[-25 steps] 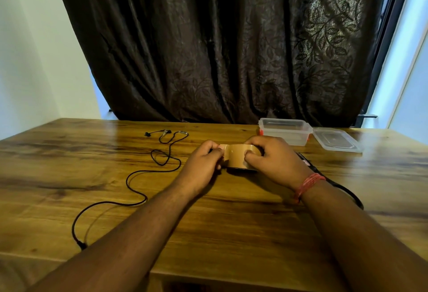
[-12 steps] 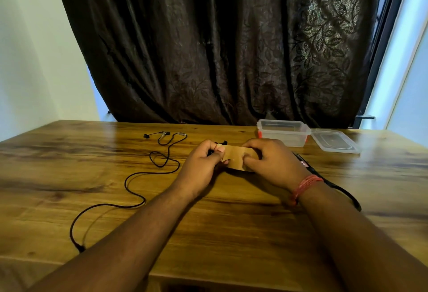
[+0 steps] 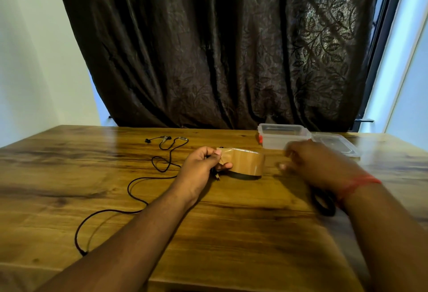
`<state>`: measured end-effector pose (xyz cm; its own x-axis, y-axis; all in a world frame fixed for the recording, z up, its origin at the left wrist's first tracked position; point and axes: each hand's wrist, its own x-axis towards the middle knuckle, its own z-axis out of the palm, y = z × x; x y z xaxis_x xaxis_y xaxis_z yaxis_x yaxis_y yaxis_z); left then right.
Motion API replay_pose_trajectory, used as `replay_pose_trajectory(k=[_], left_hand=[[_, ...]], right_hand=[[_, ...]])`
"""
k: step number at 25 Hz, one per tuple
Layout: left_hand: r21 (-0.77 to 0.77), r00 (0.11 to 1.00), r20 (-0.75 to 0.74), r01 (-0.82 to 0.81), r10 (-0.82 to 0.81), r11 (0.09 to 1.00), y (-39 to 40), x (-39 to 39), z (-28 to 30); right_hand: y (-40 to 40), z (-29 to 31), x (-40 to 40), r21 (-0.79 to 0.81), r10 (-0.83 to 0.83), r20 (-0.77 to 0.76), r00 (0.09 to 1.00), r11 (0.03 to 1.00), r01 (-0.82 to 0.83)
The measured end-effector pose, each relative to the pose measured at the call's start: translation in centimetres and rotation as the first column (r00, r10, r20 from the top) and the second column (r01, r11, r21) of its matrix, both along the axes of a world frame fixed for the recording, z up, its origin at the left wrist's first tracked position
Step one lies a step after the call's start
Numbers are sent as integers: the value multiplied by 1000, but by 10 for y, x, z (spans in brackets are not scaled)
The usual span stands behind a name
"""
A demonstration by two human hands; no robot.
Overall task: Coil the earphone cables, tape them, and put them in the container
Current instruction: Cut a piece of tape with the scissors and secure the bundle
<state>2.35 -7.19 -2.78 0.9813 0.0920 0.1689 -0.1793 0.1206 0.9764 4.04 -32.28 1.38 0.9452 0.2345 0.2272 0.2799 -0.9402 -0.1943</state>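
A brown tape roll (image 3: 246, 162) lies on the wooden table (image 3: 231, 233). My left hand (image 3: 203, 166) pinches the roll's loose end between thumb and fingers, and a bit of black cable pokes out under the palm. My right hand (image 3: 310, 164) hovers to the right of the roll, blurred by motion, fingers loose, holding nothing. A black earphone cable (image 3: 139, 182) trails uncoiled across the table's left side, its earbuds (image 3: 166, 139) at the far end. The clear container (image 3: 283, 137) stands open at the back right, just beyond my right hand.
The container's clear lid (image 3: 335, 144) lies right of the container. A black looped object (image 3: 324, 201) lies partly hidden under my right wrist. A dark curtain (image 3: 220, 48) hangs behind the table. The table's front edge runs close to my forearms.
My right hand has let go of the tape roll and swung away to the right. My left hand keeps its pinch on the tape end, and the roll now rests on the table.
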Motion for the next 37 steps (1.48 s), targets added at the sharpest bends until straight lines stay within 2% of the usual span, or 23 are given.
replay_pose_trajectory(k=[3, 6, 9, 14, 18, 24, 26, 27, 29, 31, 33, 35, 37], left_hand=[[22, 1000, -19, 11, -11, 1000, 0, 2, 1], [95, 1000, -10, 0, 1, 995, 1, 1, 0], [128, 1000, -7, -6, 7, 992, 1, -4, 0], [175, 1000, -18, -2, 5, 985, 3, -5, 1], [175, 1000, -20, 5, -1, 985, 4, -1, -2], [97, 1000, -11, 24, -23, 995, 7, 5, -6], [54, 1000, -15, 21, -21, 998, 7, 7, -7], [27, 1000, -19, 23, -22, 999, 7, 7, -6], [-19, 1000, -20, 20, -20, 1000, 7, 8, -6], [-57, 1000, -23, 13, -14, 998, 6, 9, -6], [-96, 999, -35, 19, -23, 995, 6, 9, -6], [-124, 999, -41, 27, -33, 992, 7, 10, -6], [-139, 999, -41, 27, -33, 990, 7, 10, -6]], right_hand=[[-35, -11, -27, -161, -228, -117, 967, 965, 208], [-45, -21, -55, -246, -276, -151, 949, 940, 235], [-43, -18, -64, -243, -299, -142, 944, 935, 259], [-32, 3, -66, -301, -369, -320, 873, 913, 276], [-32, 5, -77, -309, -385, -345, 856, 908, 284], [-47, 2, -92, -197, -333, -369, 868, 940, 277], [-46, -7, -94, -81, -245, -376, 894, 969, 232], [-43, -11, -97, 90, -173, -404, 898, 970, 227], [-24, -15, -105, 489, 36, -524, 851, 831, 265], [-1, -17, -113, 696, 291, -570, 768, 668, 263], [19, -17, -115, 766, 460, -576, 675, 592, 250], [32, -19, -111, 784, 555, -584, 592, 575, 234], [38, -19, -106, 788, 598, -587, 546, 576, 216]])
